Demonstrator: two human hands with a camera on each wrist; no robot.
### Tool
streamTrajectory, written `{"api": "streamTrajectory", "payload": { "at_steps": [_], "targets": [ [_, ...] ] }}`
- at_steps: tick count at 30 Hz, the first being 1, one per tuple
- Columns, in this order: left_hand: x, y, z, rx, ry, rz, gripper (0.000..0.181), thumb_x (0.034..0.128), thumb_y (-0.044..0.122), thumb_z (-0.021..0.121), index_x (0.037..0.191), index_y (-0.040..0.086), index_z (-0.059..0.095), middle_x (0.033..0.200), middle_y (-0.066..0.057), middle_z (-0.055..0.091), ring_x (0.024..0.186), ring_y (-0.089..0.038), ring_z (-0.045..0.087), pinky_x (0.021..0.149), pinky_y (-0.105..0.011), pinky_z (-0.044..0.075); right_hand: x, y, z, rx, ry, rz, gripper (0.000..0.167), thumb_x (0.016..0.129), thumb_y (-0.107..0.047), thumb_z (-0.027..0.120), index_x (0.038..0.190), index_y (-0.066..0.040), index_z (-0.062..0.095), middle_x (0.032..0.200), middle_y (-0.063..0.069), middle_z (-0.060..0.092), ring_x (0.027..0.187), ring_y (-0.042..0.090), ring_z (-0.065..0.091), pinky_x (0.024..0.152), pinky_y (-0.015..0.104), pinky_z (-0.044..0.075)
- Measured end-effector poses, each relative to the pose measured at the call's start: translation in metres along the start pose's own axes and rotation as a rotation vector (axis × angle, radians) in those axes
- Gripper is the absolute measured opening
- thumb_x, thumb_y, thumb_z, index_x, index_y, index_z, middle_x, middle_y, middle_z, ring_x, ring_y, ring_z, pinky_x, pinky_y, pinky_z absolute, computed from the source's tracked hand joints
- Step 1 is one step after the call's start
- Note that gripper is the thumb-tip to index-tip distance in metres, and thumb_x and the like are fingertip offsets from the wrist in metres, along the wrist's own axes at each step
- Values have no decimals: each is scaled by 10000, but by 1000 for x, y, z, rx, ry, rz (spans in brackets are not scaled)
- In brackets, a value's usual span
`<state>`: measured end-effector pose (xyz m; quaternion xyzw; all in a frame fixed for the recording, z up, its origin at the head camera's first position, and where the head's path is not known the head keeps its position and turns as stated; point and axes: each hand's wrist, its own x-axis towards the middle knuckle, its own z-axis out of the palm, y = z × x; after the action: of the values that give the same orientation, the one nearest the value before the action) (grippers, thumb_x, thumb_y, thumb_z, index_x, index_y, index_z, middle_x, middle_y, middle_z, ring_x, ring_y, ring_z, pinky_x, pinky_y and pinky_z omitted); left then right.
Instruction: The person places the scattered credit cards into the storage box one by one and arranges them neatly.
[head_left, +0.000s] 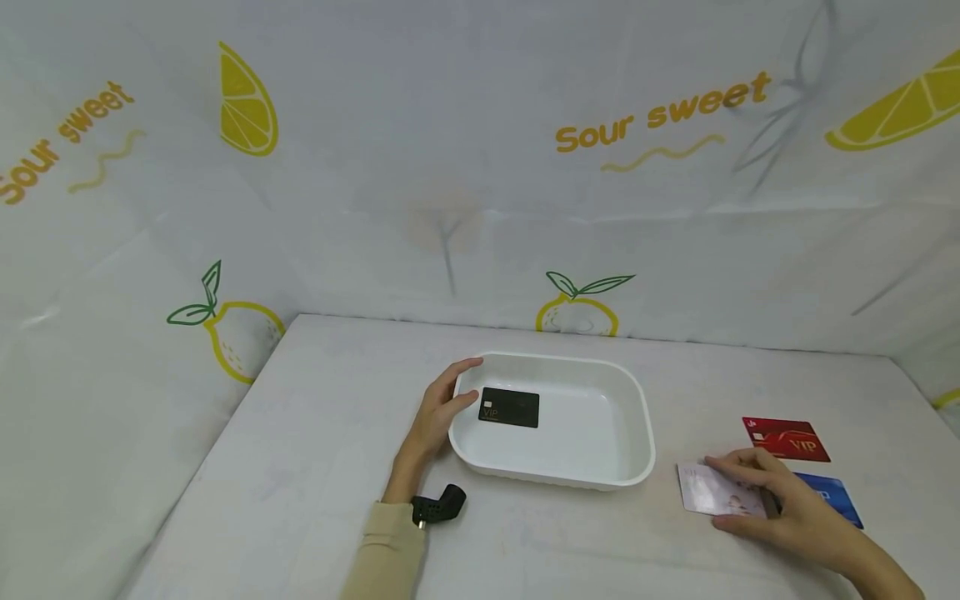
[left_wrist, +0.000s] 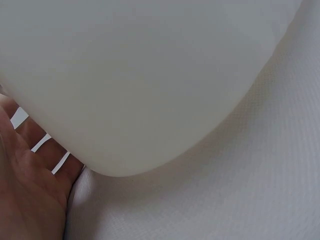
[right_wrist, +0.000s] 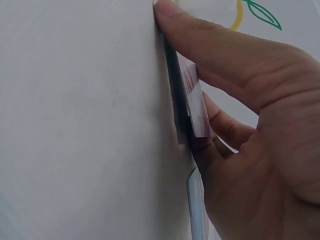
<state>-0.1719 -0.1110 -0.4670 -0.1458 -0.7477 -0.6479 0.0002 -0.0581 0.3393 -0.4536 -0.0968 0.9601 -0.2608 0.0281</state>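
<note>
A white tray (head_left: 637, 417) holds a black VIP card (head_left: 517, 408) at its left side. My left hand (head_left: 438, 412) grips the tray's left end, thumb over the rim; in the left wrist view the hand (left_wrist: 35, 185) lies beside the tray's wall (left_wrist: 140, 100). To the right of the tray, my right hand (head_left: 795, 508) pinches a pale pinkish card (head_left: 712, 490) by its edges, low at the table. In the right wrist view the hand (right_wrist: 260, 100) holds the pinkish card (right_wrist: 197, 102), with a dark one showing against it.
A red VIP card (head_left: 787, 439) lies behind my right hand, and a blue card (head_left: 832, 497) lies partly hidden beside it. A black device is strapped on my left wrist. White cloth with lemon prints hangs behind the table (head_left: 300, 433).
</note>
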Motion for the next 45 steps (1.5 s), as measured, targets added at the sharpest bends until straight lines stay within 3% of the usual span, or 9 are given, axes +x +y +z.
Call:
{"api": "streamTrajectory", "payload": {
  "at_steps": [2,4,9,15,28,36,42,45],
  "targets": [
    [0,0,0,0,-1,-3,482,960,81,555,1442,70,555,1546,-117,517,1556,-270,328,1325,-479,153,0,0,0,-13,-22,21,642,726,-299,916,1296,-93,704,1204,68,575,965,-210,281,821,415,602],
    [-1,0,0,1,-1,-5,481,960,78,557,1441,75,556,1547,-113,517,1556,-268,327,1325,-479,154,0,0,0,-24,-30,31,656,720,-327,917,1299,-101,705,1203,68,575,961,-201,287,824,428,602],
    [0,0,0,7,-3,3,485,957,67,565,1442,66,554,1551,-123,511,1555,-288,327,1320,-497,162,0,1,0,-37,-39,41,630,741,-361,900,1296,-129,712,1188,49,571,950,-179,315,756,160,516],
    [0,0,0,-6,-10,11,497,955,67,566,1451,50,539,1563,-144,493,1557,-312,318,1314,-520,171,0,-2,-1,-28,-26,48,608,740,-352,902,1279,-136,722,1157,30,571,928,-140,356,733,96,462],
    [0,0,-1,-7,-12,10,492,958,69,567,1450,57,541,1559,-140,497,1542,-320,343,1301,-542,205,-2,-9,-2,27,155,-91,568,672,-226,949,1197,-133,752,1060,-129,516,949,-124,387,746,16,323],
    [-1,-1,-1,-8,-3,-12,487,959,79,557,1446,75,549,1555,-114,505,1539,-290,356,1306,-511,212,4,-21,-18,164,241,-238,636,656,-15,917,1255,-96,721,1110,-197,514,1028,-98,414,791,23,316],
    [-1,-1,-1,-14,-5,-13,489,958,81,561,1447,81,549,1555,-113,506,1531,-294,369,1298,-519,232,15,-39,-29,186,252,-251,613,676,-9,905,1257,-69,717,1125,-187,542,997,-74,454,763,63,351],
    [-1,0,0,-18,-8,-11,487,960,78,562,1447,83,549,1555,-110,506,1528,-292,373,1296,-518,238,20,-50,-33,196,248,-221,604,700,-44,906,1271,-66,712,1130,-190,548,974,-70,470,728,97,361]
  ]
}}
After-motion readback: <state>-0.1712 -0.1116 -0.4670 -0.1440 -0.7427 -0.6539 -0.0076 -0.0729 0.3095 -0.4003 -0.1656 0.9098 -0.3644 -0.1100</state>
